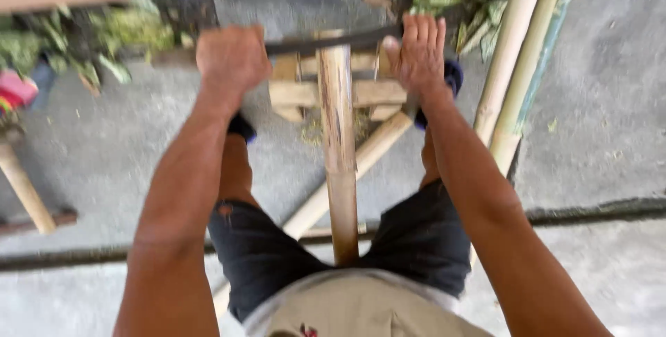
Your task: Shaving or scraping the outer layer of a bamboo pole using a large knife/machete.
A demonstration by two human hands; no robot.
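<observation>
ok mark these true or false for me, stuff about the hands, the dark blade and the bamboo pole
1. Both hands, left hand and right hand, hold the long dark blade. True.
2. The blade lies across the tan bamboo pole. True.
3. The pole rests on a metal vise. False: on a pale wooden frame.
4. The ground is grass. False: grey concrete floor.
5. More bamboo poles stand at the person's right. True.

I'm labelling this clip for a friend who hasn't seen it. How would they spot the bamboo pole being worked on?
Start at the small wooden stand on the concrete floor, between the person's feet. One bamboo pole runs from it back between the knees, under the dark blade held by the left hand and right hand. Unlike the leaning poles on the right, it lies centred under the blade.
</observation>
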